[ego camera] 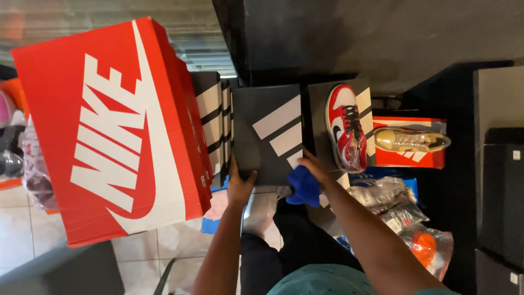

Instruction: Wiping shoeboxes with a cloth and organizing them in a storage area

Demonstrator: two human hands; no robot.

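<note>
Black shoebox [267, 134] at frame centre is gripped at its near edge by the left hand [240, 183], while right-hand fingers [312, 164] pinch a blue cloth [304, 187]; wiping goes best with that box braced.

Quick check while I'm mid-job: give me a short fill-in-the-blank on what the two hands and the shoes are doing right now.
1. The left hand grips the near edge of a ____ shoebox with pale stripes.
2. The right hand holds a ____ cloth.
3. The red, white and black sneaker lies on top of a ____.
4. The gold shoe rests on a ____ box.

Missing words: black; blue; black shoebox; red
</note>
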